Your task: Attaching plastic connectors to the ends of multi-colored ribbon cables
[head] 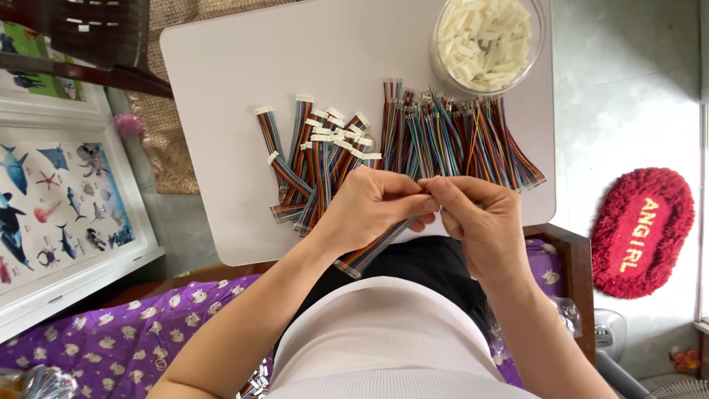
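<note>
The left hand (373, 203) is pinching a multicoloured ribbon cable (369, 251) near its upper end, the cable trailing down toward the person's lap. The right hand (480, 218) is closing its fingertips on the same cable's tip, touching the left hand's fingers. Just beyond the hands, cables with white connectors (314, 159) and bare-ended cables (461, 137) are lying on the white surface (221, 74). Farther beyond the right hand, a clear bowl of white connectors (487, 41) is sitting.
</note>
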